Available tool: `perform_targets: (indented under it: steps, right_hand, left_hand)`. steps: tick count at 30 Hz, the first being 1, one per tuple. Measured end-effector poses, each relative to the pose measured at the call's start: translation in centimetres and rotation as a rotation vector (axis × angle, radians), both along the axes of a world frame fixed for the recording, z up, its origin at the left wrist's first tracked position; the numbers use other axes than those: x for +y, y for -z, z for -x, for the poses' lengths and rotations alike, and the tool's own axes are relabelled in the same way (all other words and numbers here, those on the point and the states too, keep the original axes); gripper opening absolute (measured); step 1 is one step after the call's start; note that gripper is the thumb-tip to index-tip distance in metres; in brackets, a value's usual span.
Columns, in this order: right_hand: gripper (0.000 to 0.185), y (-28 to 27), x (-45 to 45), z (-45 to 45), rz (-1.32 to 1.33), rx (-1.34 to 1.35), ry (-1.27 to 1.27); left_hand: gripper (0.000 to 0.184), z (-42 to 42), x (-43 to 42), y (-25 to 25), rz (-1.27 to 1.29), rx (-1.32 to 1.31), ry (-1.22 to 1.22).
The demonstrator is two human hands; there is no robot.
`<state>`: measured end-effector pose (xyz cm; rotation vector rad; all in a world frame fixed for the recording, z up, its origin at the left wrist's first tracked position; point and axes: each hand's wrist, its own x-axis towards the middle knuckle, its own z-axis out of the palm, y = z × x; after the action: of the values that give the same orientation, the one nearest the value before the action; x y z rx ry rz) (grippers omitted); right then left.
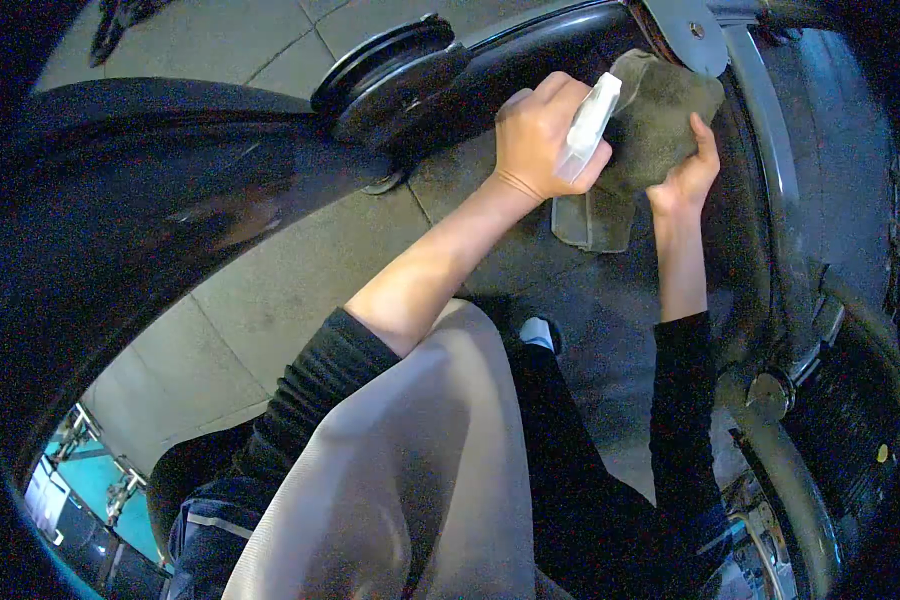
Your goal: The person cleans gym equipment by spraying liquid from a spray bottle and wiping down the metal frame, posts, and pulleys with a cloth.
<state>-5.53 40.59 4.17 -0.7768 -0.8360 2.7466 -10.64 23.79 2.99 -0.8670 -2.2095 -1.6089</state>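
My left hand [545, 140] is closed around a small white and clear bottle [590, 125], held upright-tilted at the upper middle of the view. To its right, my right hand [690, 175] grips a grey-brown cloth [660, 120] with the thumb on its near face; the other fingers are hidden behind it. A lower fold of the cloth hangs down beneath my left hand. The bottle's top lies close to the cloth's left part; whether they touch is hard to tell.
A round black part [390, 75] sits on a dark curved panel [120, 200] at the left. A grey metal bar [770, 150] runs down the right side. Below are floor tiles [270, 290], my shoe [540, 333] and a light apron [400, 450].
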Motion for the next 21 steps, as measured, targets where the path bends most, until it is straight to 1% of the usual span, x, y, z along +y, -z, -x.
perform_targets:
  steps: [1,3,4,6,7,9,10,12,13,15,16,18,19,20,21]
  right_hand:
    - [0.044,0.1,-0.1,-0.2,-0.001,-0.001,0.001]
    - [0.048,0.2,-0.8,-0.9,0.064,0.187,-0.084]
    - [0.048,0.2,-1.2,-1.0,0.064,0.186,-0.082]
    - [0.062,0.2,-1.6,-1.3,-0.068,-0.006,0.019]
    - [0.062,0.1,-1.7,-1.5,-0.068,-0.005,0.019]
    - [0.06,0.2,-1.9,-2.1,0.309,0.364,-0.162]
    - [0.06,0.6,-1.8,-2.5,0.31,0.363,-0.164]
    - [0.053,1.3,-1.6,-3.3,0.164,0.164,-0.136]
    - [0.053,1.2,-1.7,-3.4,0.164,0.164,-0.137]
    - [0.044,0.8,-1.7,-3.6,0.11,0.176,-0.08]
    - [0.044,0.8,-1.3,-3.4,0.11,0.177,-0.081]
    - [0.037,0.5,-0.4,-2.9,-0.462,-0.08,0.149]
    - [0.034,0.1,-0.8,-2.3,-1.048,-0.09,0.167]
    - [0.036,0.2,-0.7,-2.1,-1.35,-0.072,0.21]
    - [0.039,-0.1,-0.5,-1.8,-1.679,-0.077,0.195]
  left_hand:
    - [0.022,0.1,-0.1,0.0,0.016,-0.007,0.003]
    - [0.022,0.2,-0.2,0.2,0.006,-0.003,0.004]
    - [0.022,0.3,-0.3,0.2,-0.004,0.005,0.004]
    - [0.022,0.4,-0.3,0.0,0.003,0.008,-0.001]
    - [0.022,0.4,-0.3,0.0,0.008,0.009,-0.009]
    - [0.022,0.2,-0.3,-0.2,0.0,0.005,-0.011]
    - [0.021,0.1,-0.3,-0.4,-0.008,-0.003,-0.013]
    - [0.021,0.1,-0.4,-0.3,-0.007,0.0,-0.011]
    - [0.021,0.2,-0.4,-0.1,-0.008,0.004,-0.007]
    - [0.021,0.2,-0.5,-0.1,-0.005,-0.004,-0.009]
    - [0.021,0.1,-0.5,-0.1,-0.001,-0.013,-0.01]
    - [0.021,0.0,-0.5,-0.1,-0.005,-0.023,-0.012]
    - [0.021,0.0,-0.5,-0.1,-0.009,-0.033,-0.014]
    - [0.021,0.0,-0.5,-0.1,-0.009,-0.033,-0.014]
    - [0.021,0.1,-0.6,0.0,-0.003,-0.026,-0.011]
